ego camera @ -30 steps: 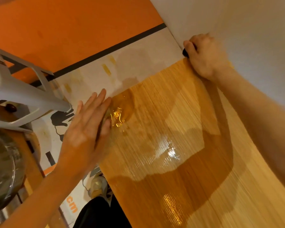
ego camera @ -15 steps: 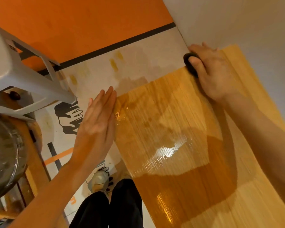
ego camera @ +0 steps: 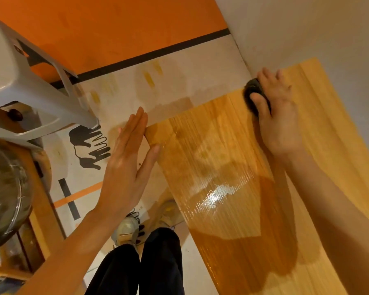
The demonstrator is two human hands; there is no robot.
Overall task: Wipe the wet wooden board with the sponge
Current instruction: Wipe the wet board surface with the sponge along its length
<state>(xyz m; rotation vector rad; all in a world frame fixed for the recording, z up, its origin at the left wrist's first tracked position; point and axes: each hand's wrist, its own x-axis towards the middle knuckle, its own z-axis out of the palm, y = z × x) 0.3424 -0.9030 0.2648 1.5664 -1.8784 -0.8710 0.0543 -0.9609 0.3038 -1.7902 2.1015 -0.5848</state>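
Head view shows the wooden board (ego camera: 232, 177) leaning on the white wall (ego camera: 317, 28). At the board's far corner the right hand (ego camera: 279, 116) grips the dark sponge (ego camera: 250, 90). The left hand (ego camera: 128, 158), fingers straight, presses the board's left edge.

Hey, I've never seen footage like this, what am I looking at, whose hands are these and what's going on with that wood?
This is one picture from a camera worn on a person's head, looking down, so the arms coming in from below are the wearer's own. There is no machine. A wooden board leans up against a pale wall; its darker, shiny parts are wet. The right hand grips a dark sponge near the board's top edge. The left hand is flat, fingers straight, against the board's side edge. Below are the person's legs and shoes, with a grey stool to the left.
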